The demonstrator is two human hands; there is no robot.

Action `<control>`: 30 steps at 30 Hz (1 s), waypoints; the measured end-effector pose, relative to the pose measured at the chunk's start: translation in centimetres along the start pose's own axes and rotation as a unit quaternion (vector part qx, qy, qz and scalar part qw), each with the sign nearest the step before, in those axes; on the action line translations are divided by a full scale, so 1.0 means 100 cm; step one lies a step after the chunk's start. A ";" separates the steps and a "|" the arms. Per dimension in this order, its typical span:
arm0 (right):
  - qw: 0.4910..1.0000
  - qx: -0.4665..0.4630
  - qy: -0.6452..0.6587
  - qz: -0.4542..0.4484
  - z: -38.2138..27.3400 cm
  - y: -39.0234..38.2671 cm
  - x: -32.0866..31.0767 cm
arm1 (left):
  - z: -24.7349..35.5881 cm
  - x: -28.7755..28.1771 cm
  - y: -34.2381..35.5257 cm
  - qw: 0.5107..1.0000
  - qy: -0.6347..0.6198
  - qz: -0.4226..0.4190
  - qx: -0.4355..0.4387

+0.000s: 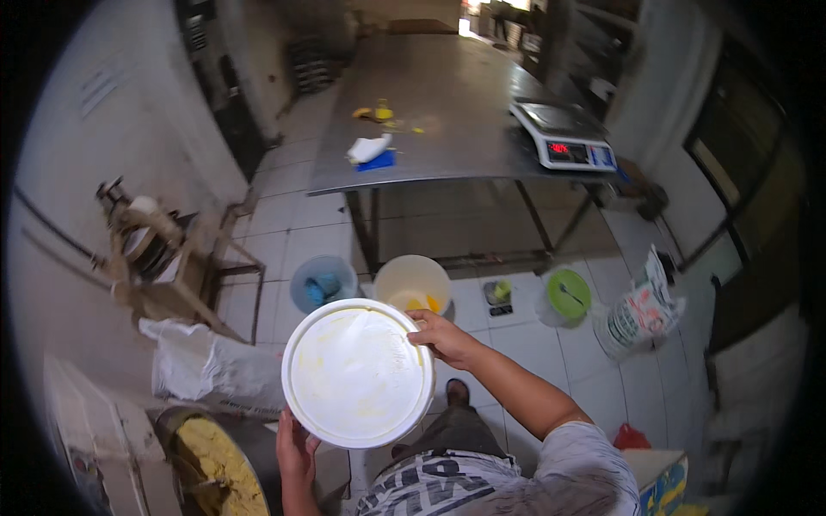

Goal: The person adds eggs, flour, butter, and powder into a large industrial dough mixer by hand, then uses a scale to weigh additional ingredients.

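In front of my body is a large white round lid (pixel 357 374), its top facing up and smeared with yellow. My right hand (pixel 443 337) grips its far right rim, with fingers over the edge. At the near left, my left hand (pixel 297 451) holds it from the side, its fingers partly hidden by the rim. Whether a tub sits beneath the lid is hard to tell. Close to my left hand stands a metal mixer bowl (pixel 271 486) holding yellow dough (pixel 219 464).
Ahead stands a steel table (pixel 447 95) with a digital scale (pixel 564 138). On the floor by its legs are a bluish bucket (pixel 301 288), a pale bucket (pixel 411 271) and a green-lidded tub (pixel 568 294). Sacks lie left (pixel 211 361) and right (pixel 632 322).
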State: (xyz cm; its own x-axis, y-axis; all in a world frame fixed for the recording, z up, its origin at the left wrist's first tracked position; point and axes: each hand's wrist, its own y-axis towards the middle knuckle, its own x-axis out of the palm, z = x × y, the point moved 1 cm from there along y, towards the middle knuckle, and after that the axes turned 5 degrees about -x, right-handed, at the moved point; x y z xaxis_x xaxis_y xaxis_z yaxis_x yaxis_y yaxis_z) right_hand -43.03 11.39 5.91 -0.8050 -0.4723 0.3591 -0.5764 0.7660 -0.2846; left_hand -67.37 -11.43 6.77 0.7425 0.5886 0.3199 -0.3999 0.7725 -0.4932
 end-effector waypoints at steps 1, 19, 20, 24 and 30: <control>0.999 -0.007 0.017 0.029 0.004 -0.011 -0.023 | -0.003 0.015 0.012 0.999 0.016 -0.033 -0.025; 0.873 -0.152 -0.248 0.392 -0.217 -0.142 -0.434 | -0.042 0.525 0.152 0.924 0.242 -0.295 0.003; 0.862 -0.158 -0.237 0.418 -0.234 -0.137 -0.443 | -0.039 0.542 0.162 0.918 0.243 -0.314 0.014; 0.842 -0.197 -0.270 0.424 -0.288 -0.101 -0.484 | -0.015 0.610 0.201 0.896 0.266 -0.352 0.049; 0.829 -0.247 -0.293 0.406 -0.354 -0.009 -0.579 | 0.015 0.702 0.285 0.866 0.317 -0.299 0.246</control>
State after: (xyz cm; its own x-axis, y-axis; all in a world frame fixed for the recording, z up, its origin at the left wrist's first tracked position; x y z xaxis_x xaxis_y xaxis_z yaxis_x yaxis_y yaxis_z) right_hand 9.05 53.51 16.79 -0.9132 0.2671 -0.3077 0.2006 0.9521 0.2309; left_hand -27.44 52.27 16.35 0.9792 -0.0805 -0.1864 0.0932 0.9938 0.0604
